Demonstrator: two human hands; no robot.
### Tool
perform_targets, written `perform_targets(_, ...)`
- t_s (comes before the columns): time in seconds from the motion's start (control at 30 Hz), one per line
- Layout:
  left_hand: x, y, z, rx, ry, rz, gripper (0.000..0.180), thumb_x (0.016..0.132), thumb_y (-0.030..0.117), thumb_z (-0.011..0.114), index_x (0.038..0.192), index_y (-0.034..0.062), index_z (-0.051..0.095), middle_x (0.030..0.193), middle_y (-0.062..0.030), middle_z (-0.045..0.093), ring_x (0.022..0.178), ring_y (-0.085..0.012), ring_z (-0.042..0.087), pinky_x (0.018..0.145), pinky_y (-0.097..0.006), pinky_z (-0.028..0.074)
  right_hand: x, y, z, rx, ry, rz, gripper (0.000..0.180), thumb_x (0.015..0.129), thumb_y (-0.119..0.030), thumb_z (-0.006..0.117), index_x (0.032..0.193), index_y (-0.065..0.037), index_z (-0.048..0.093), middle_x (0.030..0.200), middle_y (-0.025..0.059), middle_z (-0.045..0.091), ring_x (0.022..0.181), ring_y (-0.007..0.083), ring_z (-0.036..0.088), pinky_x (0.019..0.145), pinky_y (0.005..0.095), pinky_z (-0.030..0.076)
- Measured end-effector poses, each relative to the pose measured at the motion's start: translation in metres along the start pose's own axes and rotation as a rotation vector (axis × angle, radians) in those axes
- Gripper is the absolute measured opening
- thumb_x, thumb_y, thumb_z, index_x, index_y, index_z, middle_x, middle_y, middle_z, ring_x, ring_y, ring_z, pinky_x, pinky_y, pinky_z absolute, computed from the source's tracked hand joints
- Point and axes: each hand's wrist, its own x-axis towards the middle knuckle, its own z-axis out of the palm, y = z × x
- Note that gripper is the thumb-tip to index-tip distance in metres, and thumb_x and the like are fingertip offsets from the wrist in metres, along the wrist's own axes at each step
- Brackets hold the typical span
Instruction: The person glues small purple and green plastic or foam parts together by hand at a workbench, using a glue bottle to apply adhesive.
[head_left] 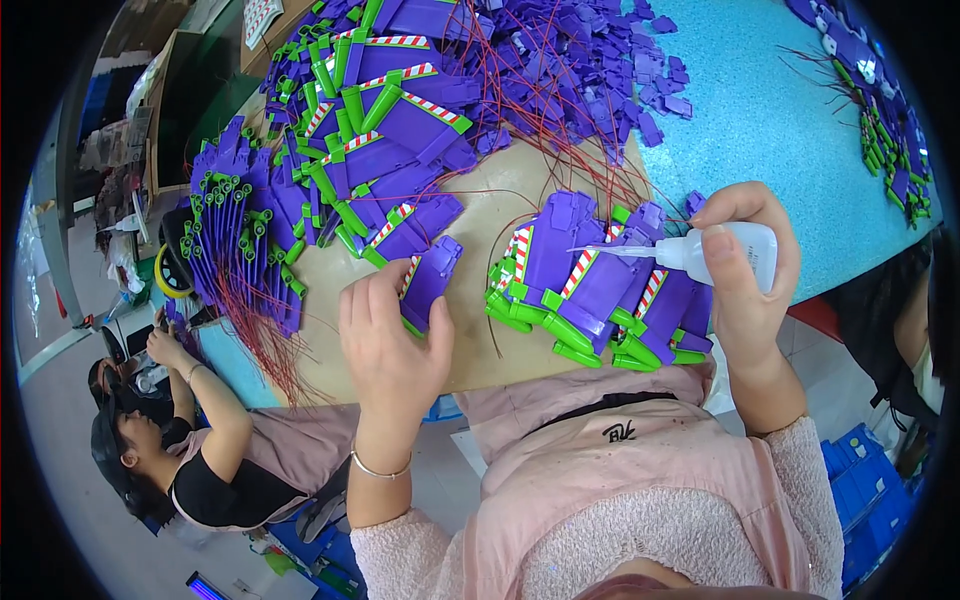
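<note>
My left hand (395, 325) is closed on a purple plastic wing piece (434, 270) with a green edge and a red-and-white striped band, low over the tan work mat. In my right hand (750, 265) is a small white squeeze glue bottle (748, 256), lying sideways. Its thin clear nozzle points left, over a row of similar purple and green wing pieces (560, 250). These overlap one another, with their green tube ends toward me. Whether the nozzle tip touches a piece, I cannot tell.
A large heap of striped wing pieces (420, 125) lies beyond my left hand. Behind it are loose purple parts (580, 70) and tangled red wires (560, 135). Purple-green parts (235, 215) sit at left; more (890, 130) lie far right on the blue tabletop (770, 120). A co-worker (220, 440) sits left.
</note>
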Motion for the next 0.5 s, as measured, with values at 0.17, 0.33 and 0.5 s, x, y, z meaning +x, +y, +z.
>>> perform_targets(0.17,0.006,0.034,-0.007,-0.258,0.062,0.098,0.045,0.071,0.007,0.073,0.112,-0.0007,0.057,0.093,-0.0134,0.055,0.082,-0.029,0.057,0.069,-0.036,0.048,0.003,-0.001,0.004,-0.048,-0.014,0.018,0.012,0.087,-0.009,0.066,0.091,-0.002,0.058,0.084,0.0024,0.061,0.073,0.0063,0.056,0.063,0.0204,0.046)
perform_targets(0.33,0.01,0.038,-0.006,-0.206,0.076,0.166,0.05,0.068,0.008,0.077,0.114,0.0017,0.06,0.093,-0.0113,0.054,0.076,-0.0252,0.057,0.061,-0.034,0.047,0.001,-0.003,0.009,-0.075,-0.063,0.026,0.013,0.086,-0.008,0.067,0.092,-0.001,0.059,0.084,0.0031,0.062,0.073,0.0068,0.057,0.063,0.0206,0.046)
perform_targets(0.5,0.011,0.037,-0.007,-0.213,0.083,0.178,0.051,0.067,0.008,0.078,0.115,0.0017,0.061,0.092,-0.0113,0.054,0.076,-0.0246,0.056,0.06,-0.033,0.047,0.0,-0.006,0.009,-0.146,-0.17,-0.032,0.015,0.082,-0.005,0.07,0.092,0.0,0.06,0.084,0.005,0.063,0.073,0.0086,0.059,0.062,0.0218,0.046)
